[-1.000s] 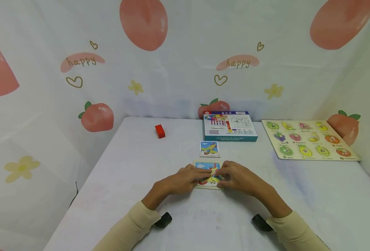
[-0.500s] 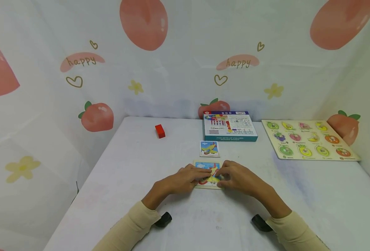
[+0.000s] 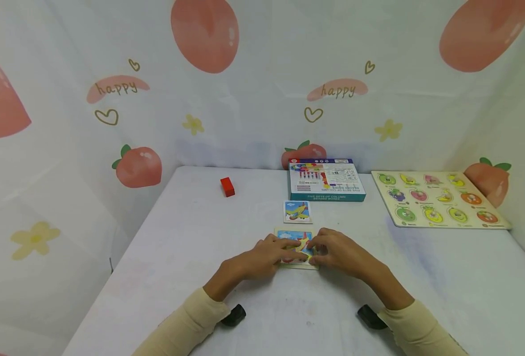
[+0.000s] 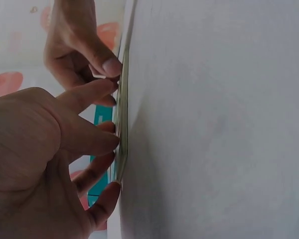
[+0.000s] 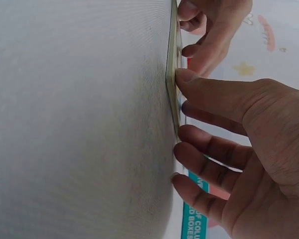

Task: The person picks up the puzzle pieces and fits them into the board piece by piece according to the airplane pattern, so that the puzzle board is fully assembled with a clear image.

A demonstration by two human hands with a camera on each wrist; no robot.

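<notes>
A small wooden airplane jigsaw puzzle [image 3: 289, 234] lies in its pale frame on the white table, partly covered by fingers. My left hand [image 3: 264, 257] rests on it from the left, index finger and thumb stretched across the picture; the left wrist view shows its other fingertips along the edge. My right hand [image 3: 337, 252] is at the lower right, thumb and index finger bent around a puzzle piece whose edges they mostly hide. In the right wrist view the right thumb [image 5: 209, 89] lies on the board's edge, the other fingers beside it. Just behind lies a matching airplane picture card [image 3: 297, 211].
A flat teal-and-white box [image 3: 326, 183] lies at the back. To its right is a fruit puzzle board [image 3: 438, 200]. A red block [image 3: 227, 187] sits at the back left. Dark wrist devices [image 3: 371, 316] show under both sleeves.
The seam near the puzzle's lower right has narrowed. My left thumb has come out over the lower part of the picture, apart from the index finger. My right hand has barely moved.
</notes>
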